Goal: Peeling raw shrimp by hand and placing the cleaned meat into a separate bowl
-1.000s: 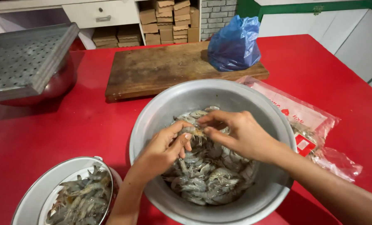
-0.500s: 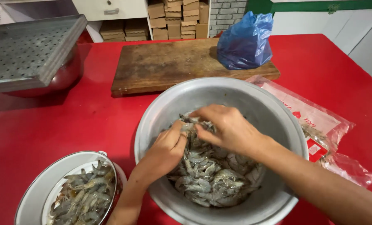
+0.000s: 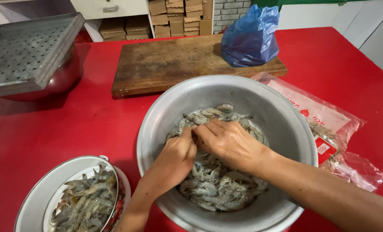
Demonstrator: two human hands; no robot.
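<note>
In the head view, a large metal bowl (image 3: 286, 124) is seen near the front edge of the red table (image 3: 71, 124), filled across its bottom with raw grey shrimp (image 3: 217, 189). Both hands are lowered into it: the left hand (image 3: 174, 157) and the right hand (image 3: 232, 144) are brought together over the upper left of the heap, fingertips touching. The left hand's fingers are curled nearly closed and the right hand's are bent down toward them; a single shrimp appears to be pinched between the two, but it is hidden by the knuckles, so what is actually gripped cannot be told. The rest of the shrimp lie directly under and just beyond the fingers, touching the palms. At the front left corner a white bowl (image 3: 32, 206) with a smaller heap of shrimp is set, well apart from the hands. A wooden cutting board (image 3: 170, 64) lies toward the far edge with a blue plastic bag (image 3: 249, 36) on its right end; a clear printed bag (image 3: 329, 129) lies at the right, just beside the metal bowl, and a perforated metal tray (image 3: 24, 47) rests on a pot at the far left. As a judgement, fingers could be pricked by sharp shrimp spines, and a wet shrimp could slip from so tight a pinch.
</note>
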